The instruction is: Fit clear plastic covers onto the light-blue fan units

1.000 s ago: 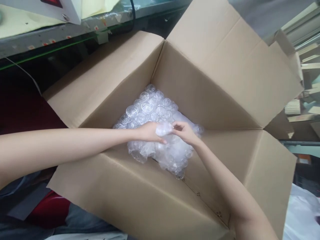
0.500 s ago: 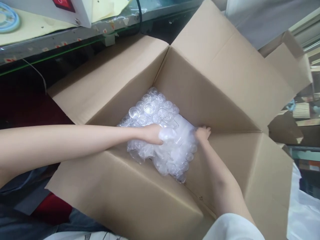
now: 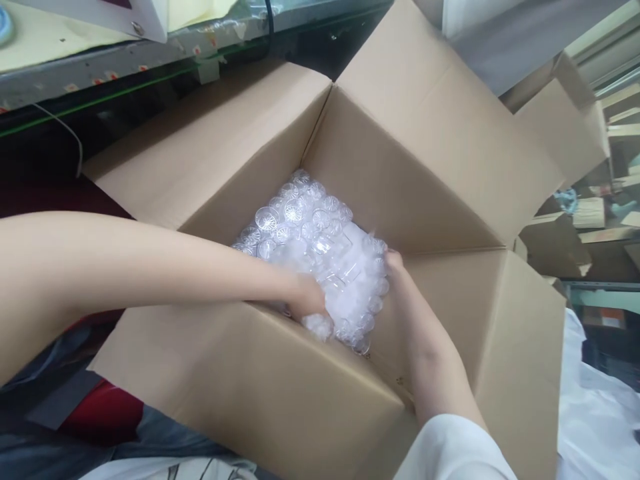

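- Left hand (image 3: pixel 307 297) inside the box (image 3: pixel 390 167), by its near edge, gripping bunched plastic (image 3: pixel 318 327).
- Bag of clear plastic pieces (image 3: pixel 345 267) low in the box, open room above.
- Right hand (image 3: pixel 395 261) at the box's inner right corner; fingers hidden, grip cannot be told.

Outfit comprises one plain white sleeve (image 3: pixel 457 448) on the right arm (image 3: pixel 434 357), one white garment front (image 3: pixel 213 469) with dark line markings, and blue legwear (image 3: pixel 163 439), possibly denim though dimly seen, the left hand (image 3: pixel 307 297) and right hand (image 3: pixel 394 261) being bare.
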{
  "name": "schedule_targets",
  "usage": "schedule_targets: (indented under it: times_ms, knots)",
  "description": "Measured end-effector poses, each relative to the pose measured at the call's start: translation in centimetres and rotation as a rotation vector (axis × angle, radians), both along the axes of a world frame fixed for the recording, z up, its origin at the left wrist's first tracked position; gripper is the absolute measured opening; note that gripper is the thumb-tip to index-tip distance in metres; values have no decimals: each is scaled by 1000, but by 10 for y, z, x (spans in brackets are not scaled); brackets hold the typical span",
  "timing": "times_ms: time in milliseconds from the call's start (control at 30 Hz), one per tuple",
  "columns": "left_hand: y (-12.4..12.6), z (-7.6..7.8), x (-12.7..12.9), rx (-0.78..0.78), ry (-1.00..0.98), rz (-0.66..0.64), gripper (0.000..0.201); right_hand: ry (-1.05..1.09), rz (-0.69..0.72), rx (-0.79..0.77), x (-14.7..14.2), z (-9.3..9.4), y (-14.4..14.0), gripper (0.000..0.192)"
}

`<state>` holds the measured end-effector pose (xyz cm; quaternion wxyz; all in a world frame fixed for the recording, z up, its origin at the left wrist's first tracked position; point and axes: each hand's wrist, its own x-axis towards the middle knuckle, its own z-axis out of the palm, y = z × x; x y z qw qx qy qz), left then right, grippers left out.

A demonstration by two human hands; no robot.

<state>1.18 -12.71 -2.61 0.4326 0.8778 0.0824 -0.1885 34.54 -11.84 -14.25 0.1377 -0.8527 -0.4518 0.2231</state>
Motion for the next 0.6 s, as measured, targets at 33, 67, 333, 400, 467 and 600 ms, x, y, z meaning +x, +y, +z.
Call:
schedule_targets:
  times_ms: [33, 67, 333, 400, 467, 600]
  knots:
    - [-3, -4, 6, 16, 31, -22, 26, 17, -44, -11, -3, 0, 0, 30]
    - [-7, -7, 13, 33, 61, -39, 13, 25, -95, -19, -6, 1, 0, 30]
    - [-10, -16, 25, 122, 88, -50, 13, 33, -184, 23, -16, 32, -2, 24]
    - [4, -11, 20, 140, 42, -17, 7, 34, -128, 63, -25, 44, 2, 22]
    - [23, -4, 19, 164, -26, 53, 6, 51, -41, 111, -39, 59, 6, 19]
    - [58, 8, 23, 203, -187, 228, 25, 162, 185, 167, -80, 89, 5, 14]
